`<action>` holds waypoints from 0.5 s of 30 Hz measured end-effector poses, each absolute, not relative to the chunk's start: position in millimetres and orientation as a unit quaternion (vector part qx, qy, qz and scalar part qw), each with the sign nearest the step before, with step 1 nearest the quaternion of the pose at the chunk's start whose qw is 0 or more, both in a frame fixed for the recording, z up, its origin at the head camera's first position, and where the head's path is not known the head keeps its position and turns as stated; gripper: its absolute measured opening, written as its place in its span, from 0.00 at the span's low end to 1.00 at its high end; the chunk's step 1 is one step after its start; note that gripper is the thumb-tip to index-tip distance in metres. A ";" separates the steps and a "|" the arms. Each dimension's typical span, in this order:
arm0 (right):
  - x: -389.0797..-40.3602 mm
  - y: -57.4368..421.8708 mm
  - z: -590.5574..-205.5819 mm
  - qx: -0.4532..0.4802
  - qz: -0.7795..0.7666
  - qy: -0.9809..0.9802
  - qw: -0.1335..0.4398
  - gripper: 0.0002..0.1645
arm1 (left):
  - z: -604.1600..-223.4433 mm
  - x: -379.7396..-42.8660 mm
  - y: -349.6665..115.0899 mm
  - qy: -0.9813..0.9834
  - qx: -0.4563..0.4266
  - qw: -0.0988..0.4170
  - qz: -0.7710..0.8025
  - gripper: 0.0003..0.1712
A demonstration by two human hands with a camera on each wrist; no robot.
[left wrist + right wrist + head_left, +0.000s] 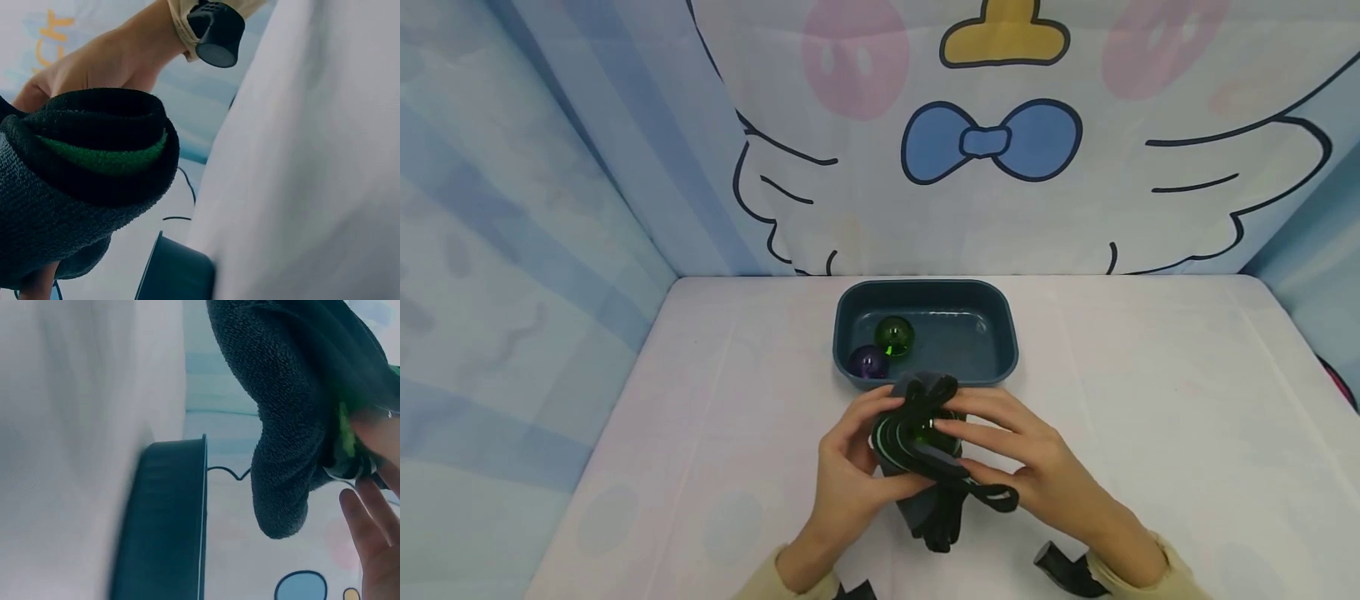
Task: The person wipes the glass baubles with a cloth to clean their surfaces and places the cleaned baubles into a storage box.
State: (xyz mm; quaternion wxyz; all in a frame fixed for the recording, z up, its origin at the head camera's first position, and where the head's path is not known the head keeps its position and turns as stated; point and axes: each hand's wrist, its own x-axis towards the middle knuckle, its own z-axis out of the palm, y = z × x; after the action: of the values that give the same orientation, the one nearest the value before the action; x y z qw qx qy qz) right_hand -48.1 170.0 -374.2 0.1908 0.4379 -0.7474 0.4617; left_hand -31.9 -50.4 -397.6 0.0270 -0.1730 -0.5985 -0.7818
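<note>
A dark grey-green terry cloth point(917, 507) with black edging and a black loop is bunched between both hands, just in front of the tray. My left hand point(848, 482) grips it from the left, thumb across the near side. In the left wrist view, a green strip shows between the folds of the cloth point(81, 200). A clear green ball point(923, 431) sits among the folds, partly covered. My right hand point(1037, 458) holds the ball from the right, and in the right wrist view its fingertips and thumb are on the ball point(347, 440).
Behind the hands stands a dark teal tray point(985, 354). Inside it, a green ball point(894, 335) and a purple ball point(868, 362) lie at the left. A white-covered table point(1150, 375) spreads around, with a printed curtain point(985, 225) hanging behind.
</note>
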 end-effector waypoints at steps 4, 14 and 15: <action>-50.2 168.2 -375.1 0.459 0.452 -0.740 0.192 0.22 | -398.4 -33.1 -51.1 -0.590 -0.187 0.030 -0.784 0.38; -37.7 157.4 -375.2 0.309 0.534 -0.778 0.118 0.26 | -401.6 -33.3 -50.6 -0.615 -0.220 0.066 -0.754 0.38; -36.1 155.7 -374.3 0.284 0.549 -0.779 0.103 0.27 | -401.5 -33.2 -50.7 -0.619 -0.221 0.068 -0.751 0.39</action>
State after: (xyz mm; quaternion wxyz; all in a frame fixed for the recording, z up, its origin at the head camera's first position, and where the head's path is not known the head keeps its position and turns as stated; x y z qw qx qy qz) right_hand -36.1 155.7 -374.3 0.1031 0.2839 -0.7791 0.5493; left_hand -33.2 -50.7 -401.5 0.0684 -0.2209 -0.6185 -0.7510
